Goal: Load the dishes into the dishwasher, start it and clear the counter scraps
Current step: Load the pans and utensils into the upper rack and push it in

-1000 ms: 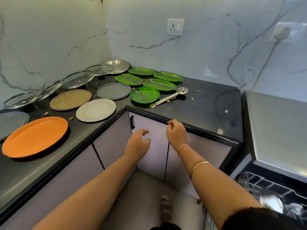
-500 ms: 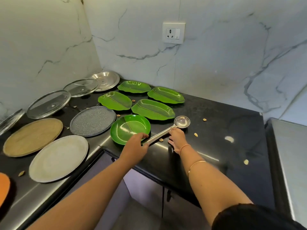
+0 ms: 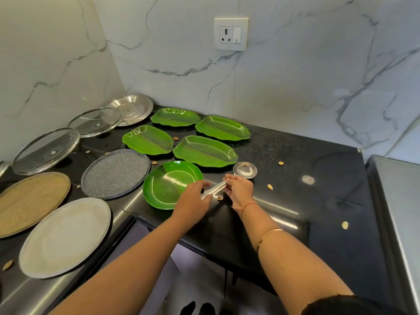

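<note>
A steel ladle (image 3: 245,171) lies on the black counter (image 3: 318,201), its bowl to the right of a round green plate (image 3: 168,183). My right hand (image 3: 240,189) pinches the ladle's handle near the bowl. My left hand (image 3: 193,201) grips the handle's lower end, over the round plate's right edge. Several green leaf-shaped plates (image 3: 204,151) lie behind. Left of them are a grey speckled plate (image 3: 114,173), a tan plate (image 3: 29,201) and a white plate (image 3: 63,237). Small nut-like scraps (image 3: 269,187) are scattered on the counter.
Two glass lids (image 3: 45,148) and a steel plate (image 3: 130,108) lean along the left wall. A socket (image 3: 230,34) is on the marble back wall. A steel appliance top (image 3: 397,201) borders the counter on the right. Cabinet doors lie below the counter edge.
Both hands rose from the cabinet front to the counter and took hold of the ladle handle. The view moved closer to the corner.
</note>
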### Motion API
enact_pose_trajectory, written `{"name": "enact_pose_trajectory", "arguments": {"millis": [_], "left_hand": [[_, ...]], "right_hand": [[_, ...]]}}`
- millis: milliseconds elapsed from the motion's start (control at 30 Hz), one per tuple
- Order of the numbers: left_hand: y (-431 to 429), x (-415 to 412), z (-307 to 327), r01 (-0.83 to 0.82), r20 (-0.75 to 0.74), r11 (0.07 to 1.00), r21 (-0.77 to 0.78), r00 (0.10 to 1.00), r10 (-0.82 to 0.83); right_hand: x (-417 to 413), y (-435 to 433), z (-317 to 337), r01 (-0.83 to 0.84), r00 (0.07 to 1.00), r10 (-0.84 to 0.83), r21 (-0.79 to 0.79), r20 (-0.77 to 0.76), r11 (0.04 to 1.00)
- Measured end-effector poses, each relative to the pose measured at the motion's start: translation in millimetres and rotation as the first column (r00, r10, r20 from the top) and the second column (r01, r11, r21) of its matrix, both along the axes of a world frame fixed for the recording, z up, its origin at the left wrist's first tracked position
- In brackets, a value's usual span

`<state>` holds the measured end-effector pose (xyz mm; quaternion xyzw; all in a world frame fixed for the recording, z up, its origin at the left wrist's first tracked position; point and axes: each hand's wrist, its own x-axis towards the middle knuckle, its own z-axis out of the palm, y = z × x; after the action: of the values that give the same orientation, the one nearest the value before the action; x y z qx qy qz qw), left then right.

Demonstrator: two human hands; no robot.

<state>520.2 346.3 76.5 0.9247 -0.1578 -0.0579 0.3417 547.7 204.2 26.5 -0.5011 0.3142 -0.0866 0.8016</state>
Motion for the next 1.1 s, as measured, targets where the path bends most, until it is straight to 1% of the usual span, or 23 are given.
{"name": "enact_pose_trajectory", "arguments": {"millis": [133,233,300,367,467,567,667,800,900,1000,1100], "left_hand": [[6,-15,-3,-0.003,-0.009,0.999,-0.043,1.000,0.003],[13,-37,-2,-0.005,-0.049,0.999,-0.035,0.999,0.004],[23,-59,-2,0.012,-0.033,0.999,-0.034,0.999,-0.013],[37,-87,-2,0.017,-0.006,0.999,-0.050,1.000,-0.018],[63,-131,-7,0.029,0.041,0.996,-0.086,0.999,-0.025],[90,-178,-18,0.053,0.063,0.991,-0.123,0.997,-0.046],[109,-219,-33,0.121,0.063,0.987,-0.107,0.991,-0.115],[113,-257,-55,0.292,0.074,0.956,-0.027,0.954,-0.289],[106,-284,-70,0.427,0.096,0.895,0.130,0.893,-0.440],[88,-318,-78,0.523,0.094,0.827,0.208,0.830,-0.549],[64,-359,-82,0.576,0.105,0.781,0.243,0.784,-0.611]], "right_hand": [[-31,13,27,-0.032,0.995,0.032,0.000,0.096,0.999],[-62,23,44,-0.039,0.989,0.045,-0.049,0.141,0.998],[-89,33,50,-0.010,0.985,0.023,-0.078,0.169,0.997],[-118,47,51,0.041,0.981,-0.021,-0.102,0.191,0.994],[-161,68,49,0.190,0.967,-0.156,-0.161,0.201,0.968],[-207,87,48,0.305,0.934,-0.272,-0.119,0.231,0.945],[-259,98,47,0.338,0.930,-0.315,-0.105,0.188,0.935],[-332,95,46,0.407,0.912,-0.395,-0.141,0.110,0.902],[-386,83,43,0.470,0.881,-0.470,-0.223,0.054,0.854],[-443,68,41,0.491,0.858,-0.514,-0.297,-0.001,0.819],[-504,52,43,0.439,0.836,-0.542,-0.489,-0.085,0.754]]}}
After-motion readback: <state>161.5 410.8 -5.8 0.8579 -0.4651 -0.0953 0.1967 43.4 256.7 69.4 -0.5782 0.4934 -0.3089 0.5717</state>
